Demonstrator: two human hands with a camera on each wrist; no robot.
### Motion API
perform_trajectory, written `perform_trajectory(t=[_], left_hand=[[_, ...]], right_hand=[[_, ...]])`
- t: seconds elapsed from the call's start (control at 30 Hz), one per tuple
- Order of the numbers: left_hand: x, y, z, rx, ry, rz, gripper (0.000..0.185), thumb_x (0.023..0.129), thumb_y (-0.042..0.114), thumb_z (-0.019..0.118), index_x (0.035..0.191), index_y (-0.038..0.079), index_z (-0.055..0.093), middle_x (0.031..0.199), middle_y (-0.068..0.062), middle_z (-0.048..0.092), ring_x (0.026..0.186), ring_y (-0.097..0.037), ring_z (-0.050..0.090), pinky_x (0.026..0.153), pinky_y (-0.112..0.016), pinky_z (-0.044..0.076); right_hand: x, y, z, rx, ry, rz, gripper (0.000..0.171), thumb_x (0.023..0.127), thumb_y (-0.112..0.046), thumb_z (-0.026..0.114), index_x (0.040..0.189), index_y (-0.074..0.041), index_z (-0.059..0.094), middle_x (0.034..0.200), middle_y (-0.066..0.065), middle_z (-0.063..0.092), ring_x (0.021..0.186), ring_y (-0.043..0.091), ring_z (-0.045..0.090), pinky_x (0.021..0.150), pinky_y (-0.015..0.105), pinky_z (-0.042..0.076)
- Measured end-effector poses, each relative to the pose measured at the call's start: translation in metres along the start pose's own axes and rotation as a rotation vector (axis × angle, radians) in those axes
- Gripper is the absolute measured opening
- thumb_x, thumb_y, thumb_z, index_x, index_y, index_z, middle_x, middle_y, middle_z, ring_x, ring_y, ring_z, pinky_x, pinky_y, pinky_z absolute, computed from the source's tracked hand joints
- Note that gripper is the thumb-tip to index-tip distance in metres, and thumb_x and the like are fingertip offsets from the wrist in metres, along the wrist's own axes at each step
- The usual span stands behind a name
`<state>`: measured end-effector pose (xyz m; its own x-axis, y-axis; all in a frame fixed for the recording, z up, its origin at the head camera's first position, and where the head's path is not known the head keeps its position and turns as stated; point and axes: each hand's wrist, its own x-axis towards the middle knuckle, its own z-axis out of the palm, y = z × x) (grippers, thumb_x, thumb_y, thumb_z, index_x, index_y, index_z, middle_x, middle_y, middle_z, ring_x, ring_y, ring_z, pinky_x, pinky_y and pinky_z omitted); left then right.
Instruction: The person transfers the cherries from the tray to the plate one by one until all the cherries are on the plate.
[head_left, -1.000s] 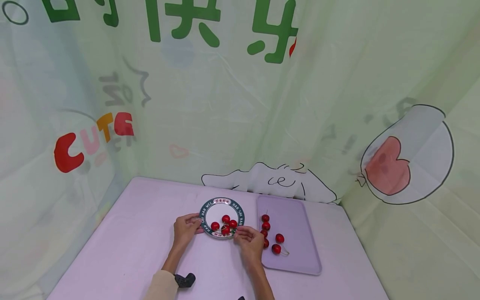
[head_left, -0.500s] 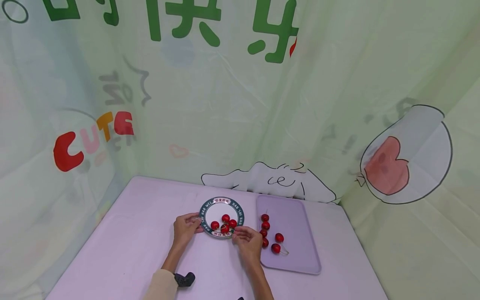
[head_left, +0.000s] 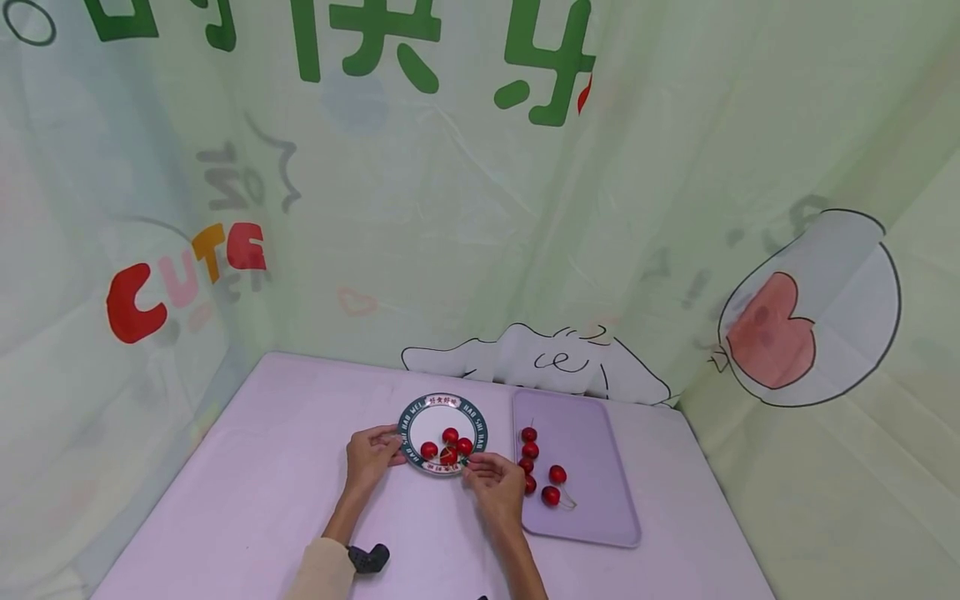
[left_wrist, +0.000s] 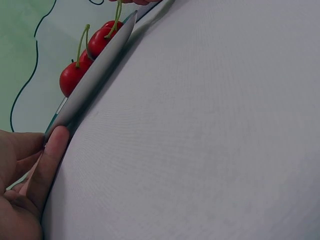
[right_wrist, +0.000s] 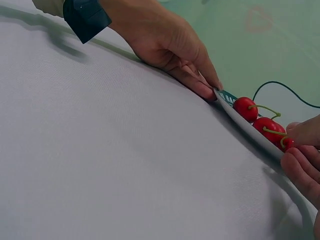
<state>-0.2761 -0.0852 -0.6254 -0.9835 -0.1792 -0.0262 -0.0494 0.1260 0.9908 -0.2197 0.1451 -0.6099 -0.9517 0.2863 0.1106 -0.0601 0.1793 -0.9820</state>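
The plate (head_left: 442,402) sits on the table (head_left: 262,467), near the middle. Four cherries (head_left: 447,448) lie in the plate, toward its near side. The tray (head_left: 592,433) lies just to the right of the plate, also on the table. More cherries on the tray (head_left: 542,467) lie in its left half, some in a row front to back. The left hand (head_left: 369,458) is at the plate's left edge & touches it. The right hand (head_left: 495,492) is at the plate's near-right edge, btwn plate & tray. The backdrop (head_left: 480,208) hangs behind the table and on both sides.
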Motion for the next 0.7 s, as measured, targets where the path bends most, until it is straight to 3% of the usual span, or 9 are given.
perform_trajectory(t=[0.4, 0.7], left_hand=[[-0.001, 0.002, 0.001, -0.004, 0.004, -0.004, 0.031, 0.103, 0.001, 0.072, 0.132, -0.007, 0.073, 0.095, -0.022, 0.078, 0.074, -0.022, 0.08, 0.066, -0.023, 0.068], [-0.001, 0.002, 0.0, -0.006, 0.003, 0.002, 0.031, 0.103, 0.001, 0.072, 0.132, -0.007, 0.073, 0.093, -0.021, 0.077, 0.073, -0.021, 0.08, 0.065, -0.023, 0.068]], right_hand=[[-0.003, -0.007, -0.01, -0.039, 0.017, -0.036, 0.024, 0.089, 0.0, 0.088, 0.112, 0.0, 0.082, 0.097, 0.011, 0.08, 0.082, 0.014, 0.074, 0.078, 0.014, 0.064], [0.002, -0.008, -0.022, -0.108, 0.073, -0.114, 0.023, 0.088, 0.0, 0.089, 0.109, -0.004, 0.082, 0.097, 0.008, 0.081, 0.085, 0.01, 0.074, 0.081, 0.012, 0.063]])
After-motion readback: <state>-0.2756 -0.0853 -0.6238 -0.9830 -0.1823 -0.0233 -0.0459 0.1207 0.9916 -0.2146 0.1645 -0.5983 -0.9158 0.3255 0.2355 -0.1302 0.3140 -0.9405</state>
